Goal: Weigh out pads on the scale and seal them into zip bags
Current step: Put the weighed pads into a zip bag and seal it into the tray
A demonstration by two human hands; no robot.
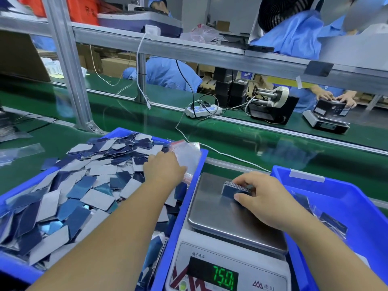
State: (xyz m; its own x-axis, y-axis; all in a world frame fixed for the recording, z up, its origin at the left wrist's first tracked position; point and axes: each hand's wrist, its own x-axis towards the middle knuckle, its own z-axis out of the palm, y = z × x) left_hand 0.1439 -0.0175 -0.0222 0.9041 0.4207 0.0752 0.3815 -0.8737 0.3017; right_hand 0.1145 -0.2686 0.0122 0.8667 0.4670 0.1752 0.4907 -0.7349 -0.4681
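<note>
A blue tray [184,208] on the left is heaped with blue and grey pads [84,185]. My left hand [163,169] reaches over the heap to a small pile of clear zip bags [188,156] with red strips at the tray's far right corner; its fingertips are hidden, and it touches the bags. A scale [212,208] with a steel pan stands in the middle, its display [222,278] reading 75.0. My right hand [260,196] grips a small stack of blue pads [231,191] that rests on the pan.
A second blue tray [357,206] at the right holds several filled bags. Beyond runs a green conveyor belt [252,133] with a power strip [202,111], cables, a tape dispenser [273,106] and another scale [325,122]. People in blue work opposite. A metal post [69,66] stands at the left.
</note>
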